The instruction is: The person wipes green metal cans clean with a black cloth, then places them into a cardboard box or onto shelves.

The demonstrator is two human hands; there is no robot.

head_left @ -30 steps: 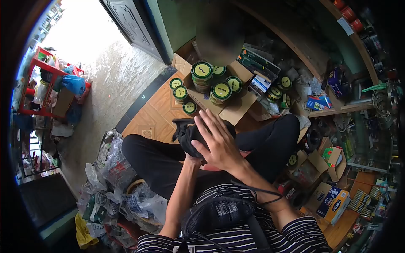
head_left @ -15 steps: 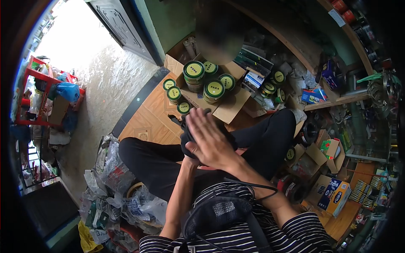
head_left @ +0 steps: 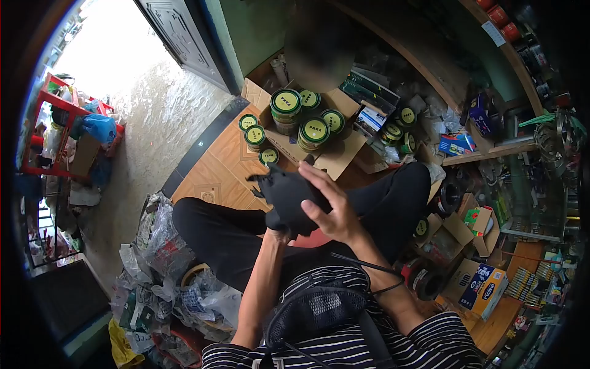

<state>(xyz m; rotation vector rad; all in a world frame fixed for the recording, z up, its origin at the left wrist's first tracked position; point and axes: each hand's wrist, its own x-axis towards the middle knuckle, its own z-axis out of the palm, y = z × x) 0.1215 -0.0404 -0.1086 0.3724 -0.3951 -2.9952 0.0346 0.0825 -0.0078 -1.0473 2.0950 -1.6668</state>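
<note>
A crumpled black piece (head_left: pixel 292 200), like cloth or a glove, with ragged edges and strips on its left, is in front of my lap. It covers my left hand (head_left: pixel 281 235) so that only the wrist area shows; the fingers are hidden. Against the right side of the black piece lies my right hand (head_left: pixel 335 206), its fingers stretched out and its thumb apart. Beyond my hands stands an open cardboard box (head_left: pixel 344 154) bearing green-and-yellow PAKA tins (head_left: pixel 314 130). Smaller tins (head_left: pixel 255 135) stand left of the box on the tiled floor (head_left: pixel 215 178).
Clear plastic bags (head_left: pixel 160 246) are heaped at my left. Along the right are small open boxes (head_left: pixel 442 237), a blue-and-orange carton (head_left: pixel 485 289) and crowded shelves. A red rack (head_left: pixel 52 166) stands at far left, near the open door (head_left: pixel 184 37).
My right hand has shifted right and turned from lying flat across the black piece to its right side. More of the black piece now shows, spread wider.
</note>
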